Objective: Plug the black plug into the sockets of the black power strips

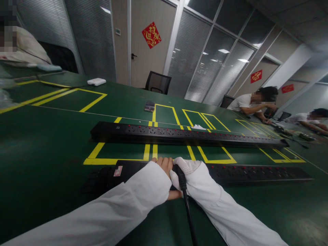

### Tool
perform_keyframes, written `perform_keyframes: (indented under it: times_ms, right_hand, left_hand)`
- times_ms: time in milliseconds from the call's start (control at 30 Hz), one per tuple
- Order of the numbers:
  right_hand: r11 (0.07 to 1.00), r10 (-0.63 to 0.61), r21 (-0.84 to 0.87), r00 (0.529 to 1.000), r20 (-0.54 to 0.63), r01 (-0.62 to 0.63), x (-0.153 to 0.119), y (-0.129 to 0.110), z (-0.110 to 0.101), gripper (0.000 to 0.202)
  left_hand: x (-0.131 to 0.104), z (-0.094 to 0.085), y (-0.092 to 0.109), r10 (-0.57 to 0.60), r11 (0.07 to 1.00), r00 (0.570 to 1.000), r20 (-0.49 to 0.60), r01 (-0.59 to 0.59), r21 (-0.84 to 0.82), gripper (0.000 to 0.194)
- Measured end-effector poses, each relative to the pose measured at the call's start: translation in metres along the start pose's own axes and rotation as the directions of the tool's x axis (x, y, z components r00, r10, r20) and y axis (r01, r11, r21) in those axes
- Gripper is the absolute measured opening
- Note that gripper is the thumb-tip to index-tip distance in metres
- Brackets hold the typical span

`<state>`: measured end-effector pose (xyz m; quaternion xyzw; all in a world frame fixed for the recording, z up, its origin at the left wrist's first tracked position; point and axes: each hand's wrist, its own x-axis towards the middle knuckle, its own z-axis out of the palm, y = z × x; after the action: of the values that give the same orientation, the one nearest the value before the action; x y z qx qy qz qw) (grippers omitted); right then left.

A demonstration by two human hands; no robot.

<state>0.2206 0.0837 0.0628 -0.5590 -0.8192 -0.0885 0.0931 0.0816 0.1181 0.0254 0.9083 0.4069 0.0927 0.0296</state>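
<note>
A long black power strip [263,173] with a row of sockets and red dots lies across the green table before me. My left hand [165,164], bare, is wrapped over this strip, its fingers on the far side and thumb on the near side. My right hand [186,165], in a white dotted glove, is closed around a black plug [181,179] held against the strip. From the plug a thick black cable [190,218] runs down toward me. Whether the prongs sit in a socket is hidden by my hands. A white label [118,171] marks the strip's left part.
Beyond lies a second long black power strip [164,133], roughly parallel. Yellow tape [115,161] marks rectangles on the green table [64,136]. A phone [149,106], a white box [96,81] and crumpled white paper [198,127] lie farther back. Other people sit around the table's far side.
</note>
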Motion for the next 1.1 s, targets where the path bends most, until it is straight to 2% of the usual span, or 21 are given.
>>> perform_keyframes:
  times_ms: [167, 500, 933, 1100]
  right_hand:
    - [1.000, -0.003, -0.008, 1.000, 0.003, 0.003, -0.0003, -0.0004, -0.0005, 0.028]
    - [1.000, 0.011, -0.015, 1.000, 0.010, -0.011, 0.0004, -0.0007, 0.0002, 0.029]
    - [0.999, 0.024, -0.022, 1.000, 0.012, -0.024, 0.0005, -0.0015, 0.0005, 0.028]
    - [0.999, 0.023, -0.023, 1.000, 0.021, -0.023, 0.0004, -0.0015, -0.0002, 0.028]
  left_hand:
    - [-0.0006, 0.0007, 0.0000, -0.006, 1.000, 1.000, -0.015, 0.007, 0.030, 0.073]
    - [0.0017, -0.0005, 0.0000, -0.016, 1.000, 0.999, 0.031, 0.016, 0.014, 0.083]
    - [-0.0011, -0.0025, 0.0011, -0.008, 0.999, 1.000, -0.008, 0.008, 0.037, 0.065]
    - [-0.0005, -0.0002, 0.0012, -0.012, 0.999, 1.000, -0.012, 0.012, 0.030, 0.063]
